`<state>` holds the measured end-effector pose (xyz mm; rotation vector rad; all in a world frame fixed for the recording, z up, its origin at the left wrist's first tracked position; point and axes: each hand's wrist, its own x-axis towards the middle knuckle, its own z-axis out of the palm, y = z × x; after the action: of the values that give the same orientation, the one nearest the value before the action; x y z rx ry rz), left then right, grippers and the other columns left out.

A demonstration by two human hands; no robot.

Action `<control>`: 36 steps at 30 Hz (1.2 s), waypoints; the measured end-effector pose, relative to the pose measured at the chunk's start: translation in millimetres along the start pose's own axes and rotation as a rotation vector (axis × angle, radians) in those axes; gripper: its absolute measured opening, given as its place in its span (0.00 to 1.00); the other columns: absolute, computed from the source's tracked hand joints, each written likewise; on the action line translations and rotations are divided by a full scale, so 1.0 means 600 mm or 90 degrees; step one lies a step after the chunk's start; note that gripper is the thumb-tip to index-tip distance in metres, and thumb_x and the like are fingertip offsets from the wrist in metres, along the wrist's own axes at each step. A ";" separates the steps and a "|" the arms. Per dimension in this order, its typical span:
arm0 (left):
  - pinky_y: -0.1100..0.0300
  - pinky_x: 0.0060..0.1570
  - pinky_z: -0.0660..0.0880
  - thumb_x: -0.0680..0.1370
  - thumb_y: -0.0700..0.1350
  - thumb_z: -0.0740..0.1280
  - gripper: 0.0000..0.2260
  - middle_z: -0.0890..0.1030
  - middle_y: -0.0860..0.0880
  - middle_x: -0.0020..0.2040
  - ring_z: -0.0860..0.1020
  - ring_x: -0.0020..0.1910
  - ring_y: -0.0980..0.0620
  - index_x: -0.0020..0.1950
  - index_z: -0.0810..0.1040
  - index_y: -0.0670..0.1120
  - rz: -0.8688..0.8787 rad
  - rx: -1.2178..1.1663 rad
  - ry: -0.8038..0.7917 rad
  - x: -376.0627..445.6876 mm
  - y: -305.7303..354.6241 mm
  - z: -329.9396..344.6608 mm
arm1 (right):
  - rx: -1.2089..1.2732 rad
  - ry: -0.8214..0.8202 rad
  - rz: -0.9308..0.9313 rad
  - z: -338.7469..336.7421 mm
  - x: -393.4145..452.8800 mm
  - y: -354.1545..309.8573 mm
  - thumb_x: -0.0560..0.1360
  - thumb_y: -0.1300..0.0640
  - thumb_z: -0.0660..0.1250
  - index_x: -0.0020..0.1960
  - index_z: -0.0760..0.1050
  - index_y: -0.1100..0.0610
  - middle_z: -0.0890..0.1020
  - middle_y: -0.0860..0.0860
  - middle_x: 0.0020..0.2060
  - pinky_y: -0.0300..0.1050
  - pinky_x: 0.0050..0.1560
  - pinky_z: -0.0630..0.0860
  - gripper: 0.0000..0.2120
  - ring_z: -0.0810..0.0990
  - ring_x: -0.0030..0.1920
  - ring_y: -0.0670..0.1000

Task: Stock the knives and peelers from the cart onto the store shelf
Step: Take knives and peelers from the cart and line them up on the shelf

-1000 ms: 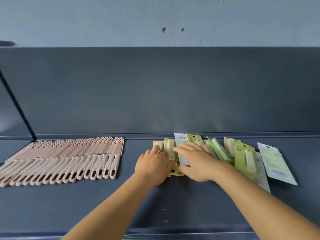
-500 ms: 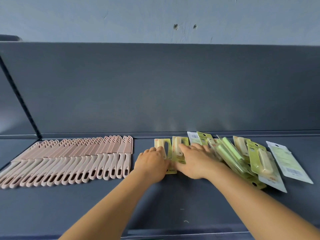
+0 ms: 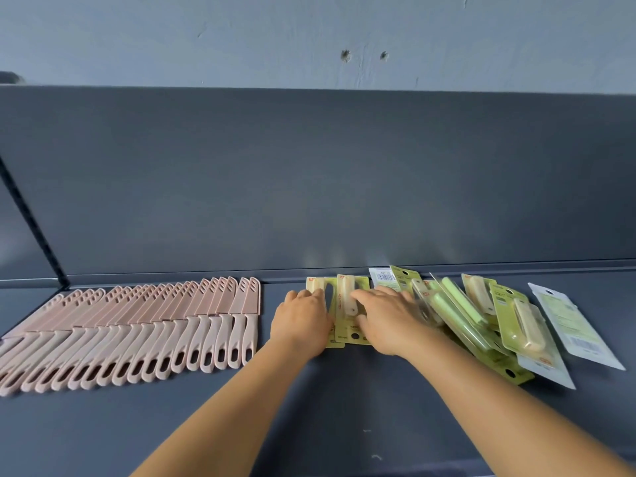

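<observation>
On the dark grey shelf (image 3: 309,425), w/ its upright back panel (image 3: 309,173) behind, stocking looks well along but not finished. Left side seems done: pink sheathed knives (image 3: 130,332) lie in one long overlapping row, handles toward the front edge, sheaths toward the back, evenly fanned. Peelers are the part in hand. Two carded peelers (image 3: 344,304) lie flat side by side just right of the knife row, a gap between them and the last knife; left hand (image 3: 303,321) rests on the leftmost card w/ fingers laid forward and lightly bent, pressing rather than pinching as far as I can tell. Right hand (image 3: 385,318) lies fingers-forward across the second card and the next pack, also flat, not curled round anything. Right of that hand sits a loose pile of green peeler packs (image 3: 481,321), tilted and overlapping at odd angles, some w/ green handles, some cream; one white-backed pack (image 3: 571,325) lies face-down at the far right, just beside the pile. Judgement: pile needs squaring into a row like the knives. No bins or trays on the shelf; everything lies bare on it. Cart isn't in view, so can't tell if more stock waits.
</observation>
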<state>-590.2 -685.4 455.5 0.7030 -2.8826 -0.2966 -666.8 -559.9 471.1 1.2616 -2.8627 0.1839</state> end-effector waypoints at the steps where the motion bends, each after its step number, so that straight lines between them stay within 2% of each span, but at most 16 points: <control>1: 0.55 0.50 0.67 0.81 0.48 0.57 0.12 0.75 0.46 0.59 0.69 0.60 0.45 0.60 0.70 0.43 0.000 0.007 0.002 0.001 -0.001 0.000 | 0.004 0.009 -0.004 0.000 0.001 -0.001 0.79 0.55 0.56 0.61 0.68 0.49 0.73 0.45 0.62 0.51 0.64 0.62 0.11 0.66 0.66 0.51; 5: 0.56 0.52 0.67 0.81 0.48 0.56 0.13 0.74 0.46 0.60 0.69 0.60 0.46 0.62 0.70 0.43 0.002 0.036 0.016 0.001 -0.004 0.008 | 0.005 0.006 0.002 -0.005 -0.007 0.004 0.79 0.61 0.56 0.63 0.65 0.47 0.73 0.46 0.62 0.47 0.65 0.59 0.16 0.62 0.67 0.51; 7: 0.55 0.56 0.66 0.82 0.49 0.55 0.16 0.72 0.47 0.64 0.68 0.62 0.46 0.67 0.68 0.45 0.007 0.034 0.026 0.002 -0.007 0.010 | -0.008 0.005 -0.001 -0.006 -0.008 0.009 0.78 0.64 0.57 0.64 0.64 0.45 0.73 0.46 0.63 0.47 0.68 0.56 0.19 0.59 0.70 0.52; 10: 0.54 0.67 0.60 0.83 0.51 0.53 0.21 0.62 0.50 0.73 0.60 0.72 0.48 0.76 0.58 0.51 0.115 0.011 0.035 -0.003 0.005 0.012 | 0.011 -0.016 -0.009 -0.008 -0.007 0.016 0.79 0.63 0.56 0.69 0.62 0.46 0.67 0.46 0.70 0.48 0.71 0.53 0.22 0.57 0.73 0.51; 12: 0.53 0.70 0.56 0.83 0.54 0.52 0.22 0.59 0.51 0.75 0.55 0.75 0.49 0.76 0.57 0.52 0.205 -0.001 -0.015 -0.009 0.021 0.010 | -0.003 0.000 -0.004 -0.012 -0.008 0.027 0.79 0.59 0.55 0.73 0.58 0.48 0.61 0.46 0.74 0.51 0.74 0.49 0.23 0.55 0.75 0.49; 14: 0.52 0.70 0.58 0.82 0.55 0.53 0.21 0.61 0.51 0.73 0.58 0.74 0.48 0.74 0.63 0.50 0.240 0.056 -0.054 -0.011 0.032 0.009 | -0.037 0.004 0.057 -0.018 -0.016 0.048 0.80 0.50 0.55 0.75 0.55 0.49 0.58 0.47 0.75 0.53 0.75 0.48 0.25 0.53 0.76 0.51; 17: 0.51 0.67 0.61 0.82 0.56 0.53 0.19 0.66 0.50 0.69 0.65 0.68 0.48 0.68 0.69 0.48 0.215 0.118 -0.053 -0.009 0.048 0.004 | -0.078 -0.076 0.133 -0.030 -0.037 0.085 0.79 0.39 0.50 0.76 0.55 0.49 0.55 0.48 0.77 0.57 0.74 0.47 0.28 0.48 0.77 0.53; 20: 0.52 0.69 0.58 0.81 0.58 0.54 0.23 0.66 0.49 0.72 0.62 0.72 0.47 0.72 0.65 0.47 0.204 0.075 -0.029 -0.009 0.078 0.004 | -0.043 -0.125 0.129 -0.036 -0.052 0.109 0.80 0.37 0.48 0.77 0.54 0.45 0.48 0.43 0.78 0.58 0.74 0.45 0.28 0.43 0.78 0.51; 22: 0.52 0.68 0.61 0.81 0.58 0.55 0.24 0.69 0.47 0.69 0.64 0.70 0.45 0.72 0.64 0.47 0.207 0.028 -0.018 -0.011 0.105 0.007 | -0.038 -0.117 0.117 -0.039 -0.055 0.122 0.79 0.36 0.50 0.76 0.56 0.44 0.50 0.42 0.77 0.58 0.74 0.48 0.28 0.46 0.77 0.50; 25: 0.52 0.63 0.65 0.81 0.59 0.53 0.23 0.75 0.43 0.62 0.67 0.64 0.42 0.69 0.65 0.46 0.183 0.020 -0.054 -0.013 0.149 0.018 | -0.031 -0.097 0.115 -0.043 -0.055 0.140 0.77 0.37 0.57 0.72 0.63 0.45 0.64 0.47 0.73 0.54 0.71 0.59 0.26 0.59 0.73 0.54; 27: 0.52 0.63 0.65 0.80 0.58 0.55 0.25 0.74 0.42 0.63 0.67 0.65 0.42 0.72 0.62 0.45 0.147 -0.011 -0.056 -0.011 0.175 0.027 | -0.025 -0.072 0.132 -0.047 -0.054 0.152 0.75 0.42 0.61 0.67 0.66 0.49 0.71 0.50 0.67 0.52 0.66 0.66 0.23 0.64 0.69 0.56; 30: 0.54 0.62 0.65 0.79 0.53 0.61 0.27 0.74 0.43 0.63 0.68 0.64 0.43 0.74 0.57 0.44 0.083 -0.117 -0.022 -0.009 0.211 0.039 | -0.042 -0.060 0.150 -0.058 -0.056 0.172 0.75 0.46 0.61 0.66 0.68 0.52 0.74 0.51 0.64 0.49 0.60 0.69 0.22 0.67 0.68 0.57; 32: 0.53 0.55 0.68 0.77 0.51 0.64 0.28 0.75 0.44 0.61 0.70 0.62 0.43 0.72 0.56 0.44 0.021 -0.194 -0.014 -0.006 0.236 0.045 | -0.054 -0.048 0.144 -0.067 -0.058 0.185 0.75 0.48 0.61 0.64 0.71 0.53 0.77 0.52 0.61 0.48 0.52 0.71 0.19 0.72 0.63 0.57; 34: 0.53 0.49 0.70 0.76 0.50 0.65 0.27 0.75 0.44 0.59 0.73 0.59 0.42 0.69 0.57 0.44 -0.060 -0.264 -0.016 0.000 0.260 0.046 | -0.052 -0.027 0.146 -0.075 -0.057 0.195 0.75 0.52 0.61 0.57 0.72 0.55 0.78 0.54 0.57 0.46 0.45 0.69 0.12 0.76 0.57 0.58; 36: 0.55 0.46 0.71 0.75 0.48 0.67 0.28 0.77 0.46 0.57 0.75 0.57 0.43 0.69 0.57 0.44 -0.134 -0.321 -0.024 0.008 0.279 0.047 | -0.056 -0.007 0.151 -0.081 -0.054 0.206 0.76 0.59 0.58 0.50 0.69 0.55 0.79 0.55 0.54 0.46 0.43 0.67 0.04 0.77 0.54 0.59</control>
<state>-673.3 -537.6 467.2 0.8964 -2.5921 -1.0242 -737.7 -447.9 504.7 0.9092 -2.9865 0.0523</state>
